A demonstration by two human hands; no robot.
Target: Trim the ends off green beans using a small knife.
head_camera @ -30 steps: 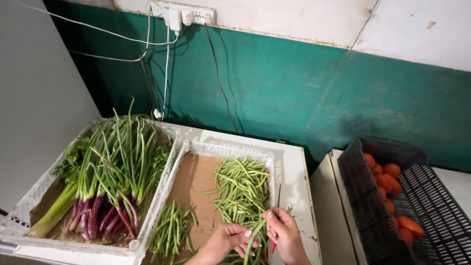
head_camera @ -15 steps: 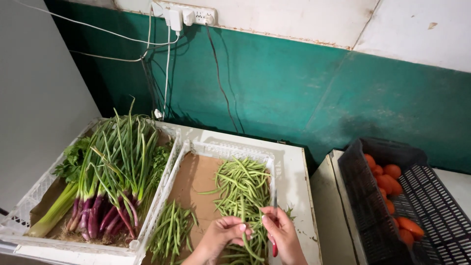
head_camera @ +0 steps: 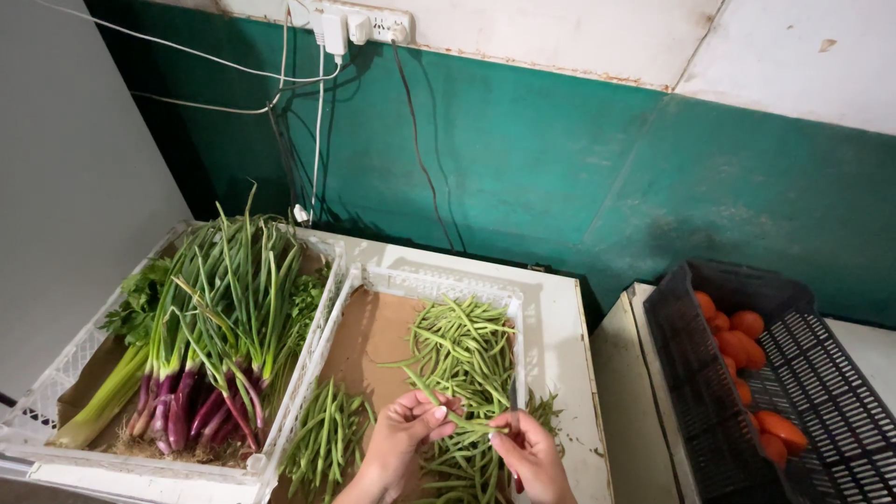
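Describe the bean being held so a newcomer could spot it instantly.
Start at the white crate lined with brown cardboard, beside the spring onions. Above its near end, the left hand and right hand pinch one green bean, lifted off the heap.

At the left of the frame a white crate [head_camera: 56,392] holds purple-stemmed spring onions [head_camera: 210,345] and leafy greens [head_camera: 135,303], a black crate [head_camera: 719,411] of orange fruit [head_camera: 737,341] sits at the right, and a power strip [head_camera: 359,21] with hanging cables hugs the green wall [head_camera: 560,177] at the top.
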